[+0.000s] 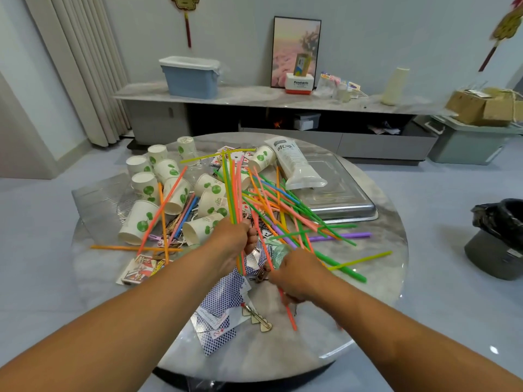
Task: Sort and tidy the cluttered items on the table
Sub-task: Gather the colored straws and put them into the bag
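From the head view, the left hand [232,239] grips a bundle of straws [233,190] upright over the round table [376,284], fingers curled round them. The right hand [300,274] pinches a red straw [288,311] above scattered playing cards [223,295]. More loose straws [294,213] fan rightward, and toppled paper cups [169,190] lie left.

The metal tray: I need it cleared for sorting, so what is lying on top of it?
On the metal tray lies a white plastic pouch, and several straws cross its near left edge. The tray surface beneath the pouch is covered.
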